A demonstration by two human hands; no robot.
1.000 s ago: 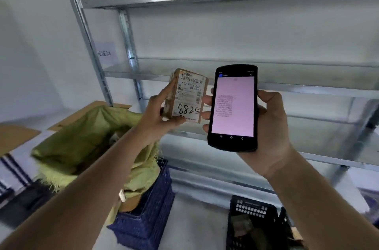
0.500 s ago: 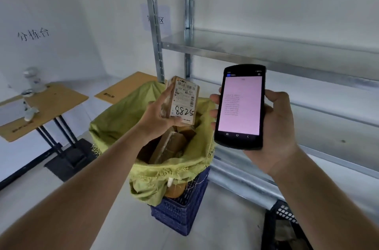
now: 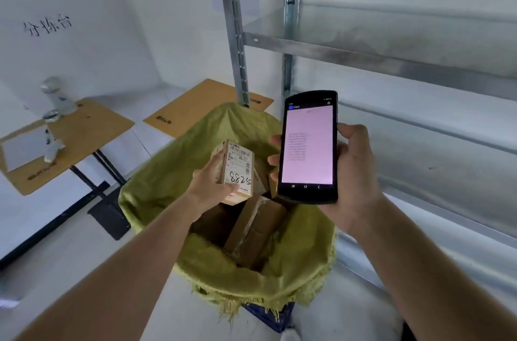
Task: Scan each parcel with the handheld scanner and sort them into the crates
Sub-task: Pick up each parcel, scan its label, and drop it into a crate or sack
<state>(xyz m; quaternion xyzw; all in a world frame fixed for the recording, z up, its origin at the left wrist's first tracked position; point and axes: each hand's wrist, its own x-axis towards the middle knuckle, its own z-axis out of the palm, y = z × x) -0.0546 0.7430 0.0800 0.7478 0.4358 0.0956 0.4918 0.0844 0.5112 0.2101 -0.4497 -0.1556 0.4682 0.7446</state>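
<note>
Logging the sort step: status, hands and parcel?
Left hand grips parcel over green sack. Right hand holds scanner. Nothing blocking.

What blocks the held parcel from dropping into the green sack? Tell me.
Nothing visible does. The left hand holds the parcel right above the green sack, whose mouth gapes open. The scanner sits off to the side.

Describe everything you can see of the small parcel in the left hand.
The small parcel is a brown cardboard box, taped, with a white printed label bearing barcodes and the handwritten number 8825. The left hand grips it upright over the open yellow-green sack, beside the handheld scanner, label toward the camera.
</note>
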